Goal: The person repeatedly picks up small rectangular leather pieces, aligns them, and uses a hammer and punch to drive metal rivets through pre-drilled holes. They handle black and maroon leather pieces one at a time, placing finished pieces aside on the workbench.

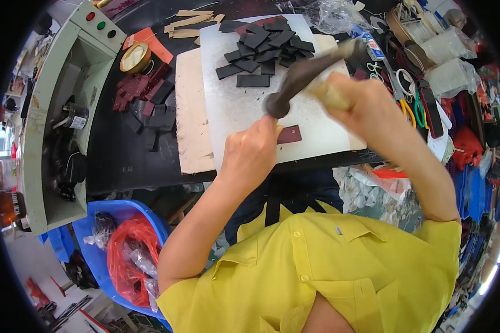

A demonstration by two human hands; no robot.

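Note:
My right hand (361,105) is closed around the pale handle of a hammer (305,76), blurred by motion. The hammer's round dark face is right at the top of my left fist, where a thin upright thing is mostly hidden. My left hand (251,147) is closed around that thing, which I cannot make out. Beside its fingers a small maroon rectangular piece (289,134) with small slots lies on the white board (228,105), partly covered by the hand. Farther back on the board is a heap of black rectangular pieces (258,41).
Maroon and black pieces (150,105) lie left of the board, near a round tub (135,57) of pale stuff. A grey-green metal cabinet (61,111) stands left; a blue basin (125,208) with red bags sits below. Scissors (408,111) and plastic-wrapped rolls (450,55) crowd the right.

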